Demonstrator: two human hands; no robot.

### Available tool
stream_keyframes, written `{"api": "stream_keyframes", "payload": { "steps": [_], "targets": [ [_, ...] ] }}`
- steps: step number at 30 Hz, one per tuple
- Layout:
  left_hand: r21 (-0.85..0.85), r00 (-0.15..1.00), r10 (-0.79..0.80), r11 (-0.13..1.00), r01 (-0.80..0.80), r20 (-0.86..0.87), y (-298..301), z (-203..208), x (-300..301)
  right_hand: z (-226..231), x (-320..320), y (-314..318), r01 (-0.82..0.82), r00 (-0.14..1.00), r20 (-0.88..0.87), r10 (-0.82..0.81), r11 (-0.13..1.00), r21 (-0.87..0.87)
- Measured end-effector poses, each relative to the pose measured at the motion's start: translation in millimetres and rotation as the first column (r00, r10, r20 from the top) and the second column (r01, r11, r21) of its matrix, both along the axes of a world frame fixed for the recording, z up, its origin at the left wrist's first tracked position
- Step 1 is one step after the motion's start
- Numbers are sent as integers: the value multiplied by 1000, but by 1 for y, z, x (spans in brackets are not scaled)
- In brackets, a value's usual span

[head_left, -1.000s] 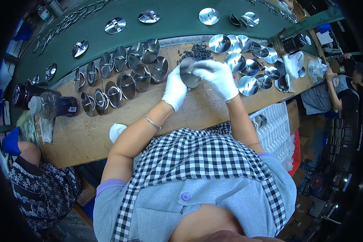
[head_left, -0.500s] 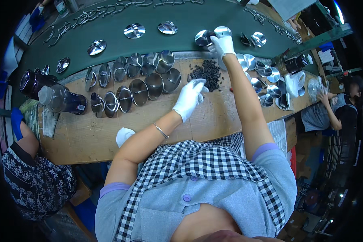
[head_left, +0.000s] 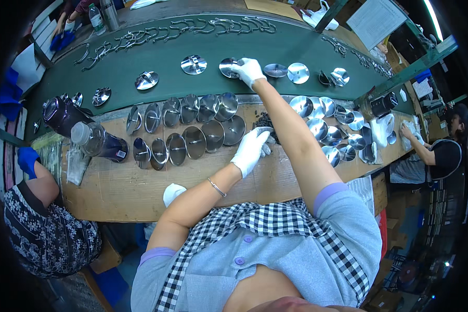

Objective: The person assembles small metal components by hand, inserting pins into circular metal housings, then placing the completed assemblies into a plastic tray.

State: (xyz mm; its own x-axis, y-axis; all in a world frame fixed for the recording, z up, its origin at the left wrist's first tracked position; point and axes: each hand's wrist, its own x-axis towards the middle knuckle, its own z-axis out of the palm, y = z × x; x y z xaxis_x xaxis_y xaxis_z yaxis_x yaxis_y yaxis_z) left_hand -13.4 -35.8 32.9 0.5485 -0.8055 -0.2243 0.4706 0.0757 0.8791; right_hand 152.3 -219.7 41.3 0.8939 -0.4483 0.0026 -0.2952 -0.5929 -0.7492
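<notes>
Right hand [head_left: 248,72] has shifted left over the green belt [head_left: 281,47] to a polished disc [head_left: 225,68], grip closure unclear; left hand [head_left: 250,151] curls nearside of the belt, contents hidden. I see upright discs [head_left: 195,141] already rowed nearside, others left on the belt.

I see a white light tube [head_left: 433,21] glowing toward two o'clock, and polished discs [head_left: 298,73] glinting hard; around four o'clock it's dim, and the view bends and blackens toward its rim.
</notes>
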Motion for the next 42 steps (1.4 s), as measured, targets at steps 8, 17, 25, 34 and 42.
{"api": "stream_keyframes", "payload": {
  "steps": [8, 17, 25, 34, 42],
  "targets": [
    [-123, 958, 124, 979, -160, -260, -2, -12, 5, 72, -181, 40, -65, 983, 155, 96, 980, -190],
    [-7, 966, 168, 985, -170, 195, 0, 17, -7, 65, -278, 57, 172, 947, 185, -261, 903, 393],
    [-9, 992, 108, 994, -108, 63, 0, -2, -9, 51, -289, 57, 147, 984, 18, -176, 870, 471],
    [159, 988, 4, 987, -29, 153, -2, 0, -9, 65, -263, 47, 55, 998, -52, -35, 886, 460],
    [22, 993, 97, 995, -96, -69, -11, -25, -12, 6, -158, 6, -332, 932, -57, 358, 779, -532]
  ]
}}
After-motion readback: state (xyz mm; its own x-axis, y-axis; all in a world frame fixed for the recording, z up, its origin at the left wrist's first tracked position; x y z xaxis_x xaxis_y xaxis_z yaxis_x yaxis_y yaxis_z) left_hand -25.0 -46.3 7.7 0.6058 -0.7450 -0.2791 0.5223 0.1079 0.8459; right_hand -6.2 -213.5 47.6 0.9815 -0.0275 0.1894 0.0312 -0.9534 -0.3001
